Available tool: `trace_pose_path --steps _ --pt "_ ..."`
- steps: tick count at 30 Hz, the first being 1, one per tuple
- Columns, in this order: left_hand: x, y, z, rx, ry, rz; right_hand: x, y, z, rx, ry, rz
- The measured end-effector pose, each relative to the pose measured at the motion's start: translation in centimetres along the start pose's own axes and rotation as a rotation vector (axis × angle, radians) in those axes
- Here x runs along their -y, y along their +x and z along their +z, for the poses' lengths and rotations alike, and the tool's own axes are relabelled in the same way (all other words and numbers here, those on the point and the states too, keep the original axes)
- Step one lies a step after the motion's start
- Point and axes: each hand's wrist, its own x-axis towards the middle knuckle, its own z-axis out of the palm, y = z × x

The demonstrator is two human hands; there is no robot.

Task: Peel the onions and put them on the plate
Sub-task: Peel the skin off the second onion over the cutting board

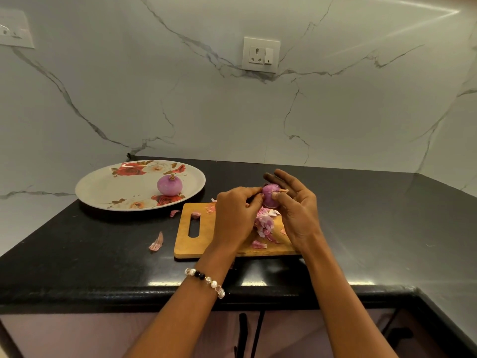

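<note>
A purple onion is held above the wooden cutting board. My right hand cradles it, thumb pressed on its front. My left hand pinches at the onion's left side with its fingertips. A pile of pink onion skins lies on the board under my hands. A peeled onion sits on the floral plate at the left.
Loose skin pieces lie on the black counter, one left of the board and one near the plate. A marble wall with a socket rises behind. The counter's front edge runs below my wrists.
</note>
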Motion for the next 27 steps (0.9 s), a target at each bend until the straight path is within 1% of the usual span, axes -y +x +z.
trace_pose_path --steps 7,13,17,22,27 --pt "-0.11 -0.03 -0.28 -0.011 0.006 -0.008 -0.01 -0.12 -0.08 0.006 -0.048 0.003" --pt "-0.16 -0.02 -0.42 -0.009 0.083 0.026 0.13 -0.35 -0.02 0.034 -0.123 -0.007" --pt "0.05 0.23 -0.36 -0.043 0.099 -0.015 0.17 -0.51 0.12 0.063 -0.098 0.005" --pt "-0.08 0.25 -0.22 -0.094 -0.053 -0.127 0.31 -0.38 0.21 -0.015 -0.047 0.006" --pt "-0.10 0.20 -0.08 -0.014 -0.083 -0.051 0.37 -0.30 -0.10 -0.076 -0.073 -0.001"
